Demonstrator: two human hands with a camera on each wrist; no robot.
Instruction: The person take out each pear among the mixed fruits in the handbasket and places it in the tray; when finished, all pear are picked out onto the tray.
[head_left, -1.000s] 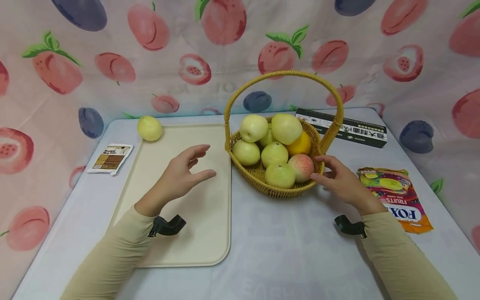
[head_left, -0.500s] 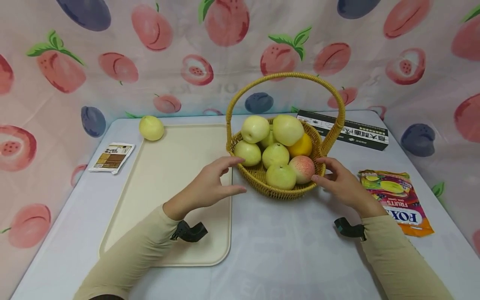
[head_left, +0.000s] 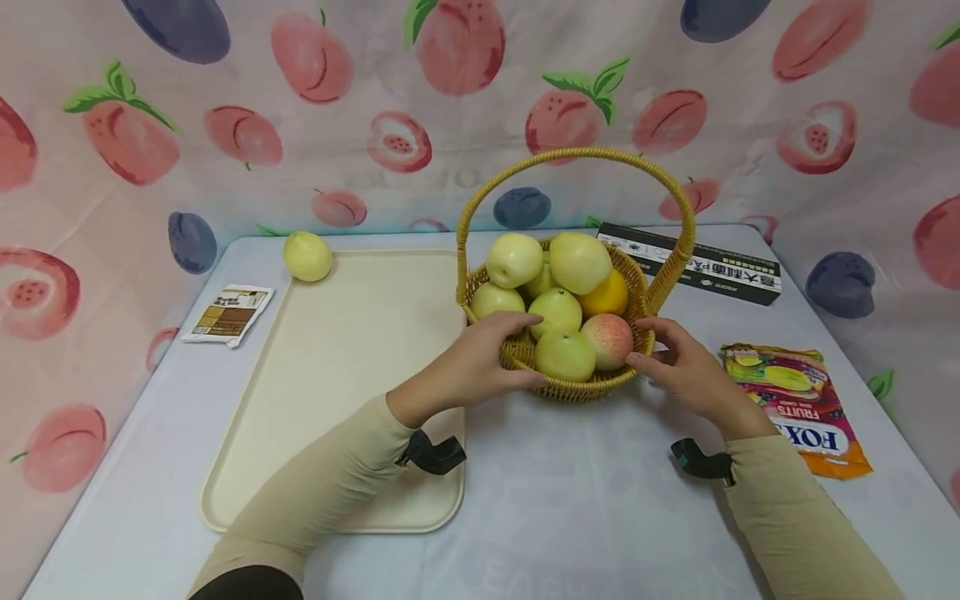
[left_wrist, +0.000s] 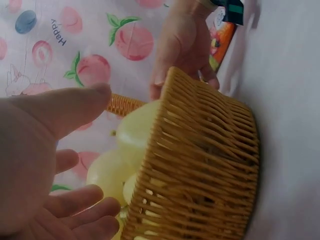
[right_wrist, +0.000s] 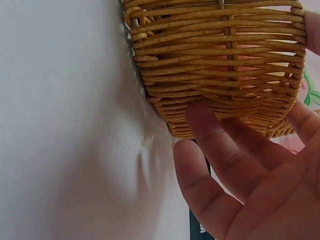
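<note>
A woven yellow basket (head_left: 579, 391) with a tall arched handle holds several pale green round fruits (head_left: 564, 357), a pinkish peach (head_left: 610, 342) and an orange (head_left: 606, 294). My left hand (head_left: 480, 357) reaches over the basket's front left rim, thumb and fingers spread apart around nothing. In the left wrist view, that hand's fingers are beside the green fruits (left_wrist: 137, 132); I cannot tell whether they touch. My right hand (head_left: 686, 367) holds the basket's right rim, thumb at the edge and fingers against the outer wall, as the right wrist view shows of the wicker (right_wrist: 220, 65).
Left of the basket lies a cream tray (head_left: 360, 333). A pale green fruit (head_left: 307, 256) sits at its far left corner, near a small packet (head_left: 228, 315). A black-and-white box (head_left: 697, 265) lies behind the basket, and a candy bag (head_left: 795, 400) at the right.
My left hand has moved right from above the tray to the basket's front left rim. The right hand stays at the basket's right side, and the fruits keep their places.
</note>
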